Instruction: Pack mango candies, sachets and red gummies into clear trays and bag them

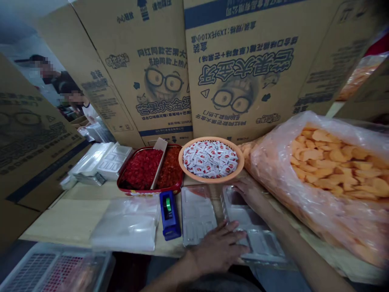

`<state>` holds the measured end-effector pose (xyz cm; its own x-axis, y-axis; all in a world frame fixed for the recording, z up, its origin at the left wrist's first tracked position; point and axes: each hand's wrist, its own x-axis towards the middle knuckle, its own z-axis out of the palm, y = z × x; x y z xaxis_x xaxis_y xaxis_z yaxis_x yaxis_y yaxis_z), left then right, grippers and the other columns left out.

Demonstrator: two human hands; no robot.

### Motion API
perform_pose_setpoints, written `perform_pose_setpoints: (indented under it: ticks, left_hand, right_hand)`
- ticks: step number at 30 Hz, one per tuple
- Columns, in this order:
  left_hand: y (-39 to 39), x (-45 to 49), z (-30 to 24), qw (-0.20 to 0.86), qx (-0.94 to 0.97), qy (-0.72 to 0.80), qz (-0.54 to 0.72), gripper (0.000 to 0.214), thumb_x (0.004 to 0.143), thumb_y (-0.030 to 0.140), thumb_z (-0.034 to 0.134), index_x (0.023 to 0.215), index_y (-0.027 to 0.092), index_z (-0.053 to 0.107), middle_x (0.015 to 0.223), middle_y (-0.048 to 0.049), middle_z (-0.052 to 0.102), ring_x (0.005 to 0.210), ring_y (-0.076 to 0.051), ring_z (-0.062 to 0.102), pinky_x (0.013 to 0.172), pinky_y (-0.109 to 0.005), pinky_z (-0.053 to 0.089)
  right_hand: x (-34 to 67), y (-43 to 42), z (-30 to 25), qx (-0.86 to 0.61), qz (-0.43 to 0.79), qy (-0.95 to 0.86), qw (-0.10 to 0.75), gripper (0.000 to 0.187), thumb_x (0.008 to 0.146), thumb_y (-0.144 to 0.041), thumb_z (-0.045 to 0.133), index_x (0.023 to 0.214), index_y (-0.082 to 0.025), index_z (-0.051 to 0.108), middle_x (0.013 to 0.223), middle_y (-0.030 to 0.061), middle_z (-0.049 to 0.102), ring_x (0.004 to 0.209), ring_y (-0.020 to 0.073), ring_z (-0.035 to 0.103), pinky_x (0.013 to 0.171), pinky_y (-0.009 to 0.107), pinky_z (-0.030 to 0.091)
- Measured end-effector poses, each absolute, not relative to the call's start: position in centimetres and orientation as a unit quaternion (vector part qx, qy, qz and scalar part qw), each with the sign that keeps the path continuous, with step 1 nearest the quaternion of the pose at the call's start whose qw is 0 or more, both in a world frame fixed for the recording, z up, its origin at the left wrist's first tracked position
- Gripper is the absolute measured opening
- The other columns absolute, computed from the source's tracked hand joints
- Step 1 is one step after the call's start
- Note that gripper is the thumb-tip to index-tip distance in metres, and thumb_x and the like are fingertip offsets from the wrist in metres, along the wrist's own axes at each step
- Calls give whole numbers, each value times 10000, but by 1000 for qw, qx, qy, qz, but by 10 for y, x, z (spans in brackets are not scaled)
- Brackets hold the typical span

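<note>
Two clear plastic compartment trays lie side by side on the table in front of me: a left tray [197,207] and a right tray [266,243]. My left hand [215,247] is open, its fingers spread over the near part of both trays and reaching the right tray's left edge. Stretched out at the far edge of the right tray is my right hand [251,194], open as far as its fingers show, touching the rim. No loose item shows in either hand. The tray compartments look bare.
Behind the trays stands an orange basket [241,158] of small white packets. A red tub [121,186] holds red and orange pieces. Nearby are a blue tape dispenser [170,221], clear bags [127,227], stacked trays [114,162] and a large bag [273,154] of orange pieces. Cartons [237,81] wall the back.
</note>
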<state>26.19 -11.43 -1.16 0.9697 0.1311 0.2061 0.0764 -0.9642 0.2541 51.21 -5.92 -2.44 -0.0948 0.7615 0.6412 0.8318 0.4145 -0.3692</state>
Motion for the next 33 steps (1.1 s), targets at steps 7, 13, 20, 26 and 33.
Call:
perform_pose_setpoints:
  ticks: [7,13,20,26,33]
  left_hand:
    - [-114,264,-7,210,967,63,129,405,928,401,380,1230,196,556,1393,-80,484,1423,-204,165,1168,-407,105]
    - [-124,268,5,384,897,88,202,433,851,374,553,1261,238,558,1438,-107,420,1408,-259,218,1145,-431,174]
    - [-131,303,22,761,451,244,398,902,687,243,748,1433,329,248,1460,-127,356,1282,-337,420,1014,-490,379]
    - [-121,299,50,863,287,274,311,743,619,153,765,1275,225,425,1155,-136,618,1032,-349,616,769,-421,519]
    - [-103,267,60,841,276,306,352,775,669,128,711,1348,247,356,1232,-144,592,1093,-337,590,829,-440,502]
  right_hand:
    - [515,-66,-21,-528,-97,-753,382,312,945,-305,397,881,-192,680,788,89,633,741,239,564,667,384,486]
    - [513,-79,13,-546,-79,-723,416,277,946,-308,400,938,-193,653,816,75,629,776,222,580,695,369,486]
    - [486,-95,65,-541,-52,-716,439,203,939,-273,442,987,-204,628,900,78,645,864,219,596,750,376,498]
    - [489,-102,86,-573,-61,-658,485,226,919,-321,471,1072,-213,598,1036,90,612,990,229,555,851,396,468]
    - [627,-96,85,-851,-163,-432,252,290,838,-127,440,1085,-91,588,1071,172,541,1003,269,516,795,352,427]
